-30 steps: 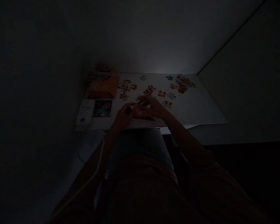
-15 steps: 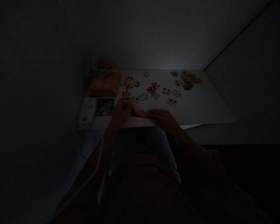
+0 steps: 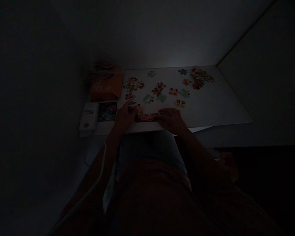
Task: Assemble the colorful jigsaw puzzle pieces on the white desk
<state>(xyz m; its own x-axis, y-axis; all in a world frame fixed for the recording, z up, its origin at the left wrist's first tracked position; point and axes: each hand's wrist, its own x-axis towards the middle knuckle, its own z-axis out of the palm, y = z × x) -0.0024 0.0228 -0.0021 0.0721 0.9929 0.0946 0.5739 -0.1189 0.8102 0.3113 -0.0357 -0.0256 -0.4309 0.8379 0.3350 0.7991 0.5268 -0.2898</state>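
The scene is very dark. A joined strip of pink and red puzzle pieces (image 3: 145, 117) lies near the front edge of the white board (image 3: 211, 108). My left hand (image 3: 124, 115) rests at the strip's left end, fingers curled around a pale puzzle piece (image 3: 138, 108) at its fingertips. At the strip's right end my right hand (image 3: 170, 119) lies flat on the board, its fingertips touching the strip. Loose pieces (image 3: 158, 90) are scattered further back, and a pile of pieces (image 3: 200, 78) sits at the far right.
An orange puzzle box (image 3: 105, 88) stands at the back left. In front of it lie a picture card (image 3: 107, 111) and a white device (image 3: 88, 117). A white cable (image 3: 98, 177) runs along my left arm. Walls close in behind and to the right.
My right hand has come down from above the strip and now lies flat at its right end. The left hand stays at the left end. The view has shifted slightly.
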